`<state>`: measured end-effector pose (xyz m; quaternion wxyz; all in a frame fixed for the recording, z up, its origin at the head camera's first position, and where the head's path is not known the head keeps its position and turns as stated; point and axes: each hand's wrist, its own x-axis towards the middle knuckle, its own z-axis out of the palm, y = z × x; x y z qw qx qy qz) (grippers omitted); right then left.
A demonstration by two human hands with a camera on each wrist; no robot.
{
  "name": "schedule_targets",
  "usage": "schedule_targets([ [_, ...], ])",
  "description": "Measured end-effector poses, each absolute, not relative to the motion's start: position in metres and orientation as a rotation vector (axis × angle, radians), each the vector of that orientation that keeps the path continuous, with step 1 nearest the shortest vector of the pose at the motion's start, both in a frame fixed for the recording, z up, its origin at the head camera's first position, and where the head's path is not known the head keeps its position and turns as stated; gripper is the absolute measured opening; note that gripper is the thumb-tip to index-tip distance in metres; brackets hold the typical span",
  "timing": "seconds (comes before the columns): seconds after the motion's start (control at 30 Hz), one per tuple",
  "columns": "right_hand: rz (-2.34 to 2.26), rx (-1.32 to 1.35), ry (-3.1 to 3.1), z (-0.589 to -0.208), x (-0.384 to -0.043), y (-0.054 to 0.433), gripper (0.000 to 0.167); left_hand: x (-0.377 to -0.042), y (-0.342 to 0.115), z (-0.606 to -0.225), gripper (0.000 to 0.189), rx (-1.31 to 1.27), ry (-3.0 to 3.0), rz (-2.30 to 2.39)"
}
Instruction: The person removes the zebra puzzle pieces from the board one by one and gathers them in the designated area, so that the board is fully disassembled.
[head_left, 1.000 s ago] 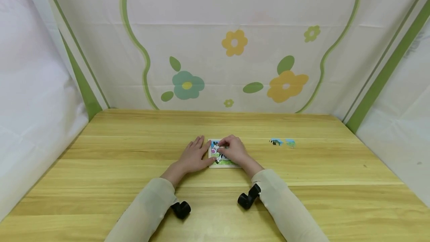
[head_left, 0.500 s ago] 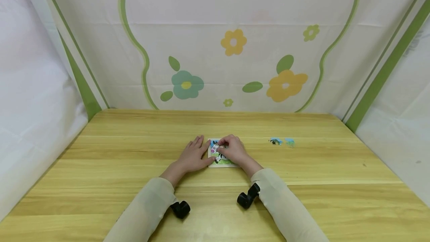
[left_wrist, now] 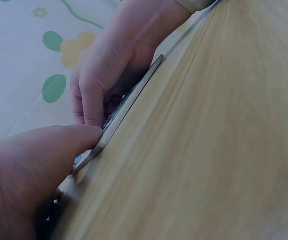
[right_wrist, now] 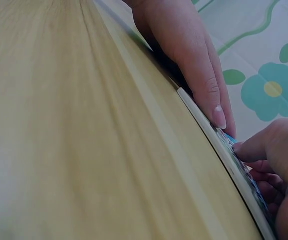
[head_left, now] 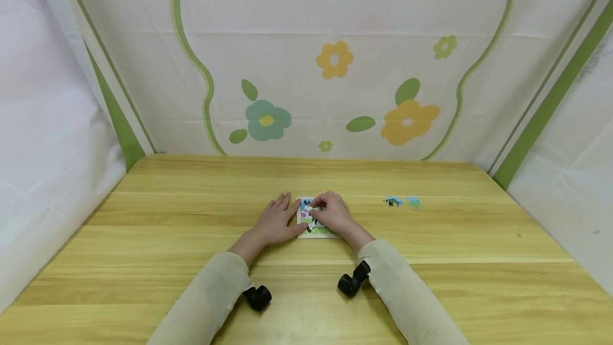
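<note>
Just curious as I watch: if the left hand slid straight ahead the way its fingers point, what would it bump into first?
Probably nothing close: the left hand points past the puzzle board beside it, over bare table, toward the flowered backdrop. Depth is hard to judge.

I see a black-and-white zebra on green and blue on the puzzle board [head_left: 313, 223]; two blue-green pieces [head_left: 402, 202] at three o'clock; pale yellow wood table [head_left: 191, 212].
</note>
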<state>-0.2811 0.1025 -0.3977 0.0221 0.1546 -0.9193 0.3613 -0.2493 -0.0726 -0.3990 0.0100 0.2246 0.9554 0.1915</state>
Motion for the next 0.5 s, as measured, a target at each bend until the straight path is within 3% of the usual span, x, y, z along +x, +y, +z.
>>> schedule_targets([
  [0.5,1.14,0.477,-2.845,-0.3963,-0.2821,0.1015,0.01,-0.2507,-0.0728,-0.3996,0.068,0.701,2.978,0.589],
])
